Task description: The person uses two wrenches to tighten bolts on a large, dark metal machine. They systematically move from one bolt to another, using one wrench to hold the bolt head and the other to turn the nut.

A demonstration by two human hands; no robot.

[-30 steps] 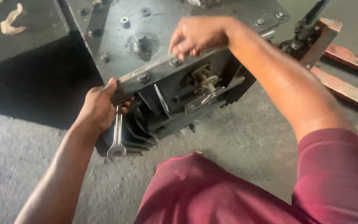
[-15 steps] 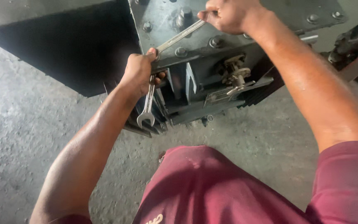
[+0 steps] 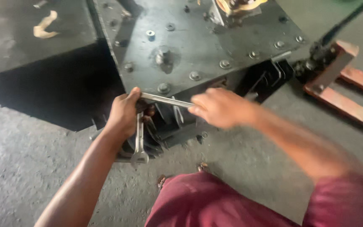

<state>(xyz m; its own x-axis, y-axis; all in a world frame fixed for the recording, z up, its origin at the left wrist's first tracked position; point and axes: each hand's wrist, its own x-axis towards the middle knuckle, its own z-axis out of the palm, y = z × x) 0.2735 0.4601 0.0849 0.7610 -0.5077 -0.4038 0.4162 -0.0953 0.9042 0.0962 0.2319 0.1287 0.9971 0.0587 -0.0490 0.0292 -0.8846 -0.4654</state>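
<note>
Left hand (image 3: 124,114) is clamped on a wrench (image 3: 139,141) hanging below the near edge of the bolted steel plate (image 3: 198,42); right hand (image 3: 219,107), blurred, grips a second wrench (image 3: 164,100) lying along that edge. A slip could jam knuckles against the bolts. Bare floor (image 3: 30,155) leaves elbow room leftward.

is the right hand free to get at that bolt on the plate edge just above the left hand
Probably yes. The right hand grips one spanner just beneath that bolt, and nothing covers the bolt; the left hand sits lower, holding another spanner.
</note>
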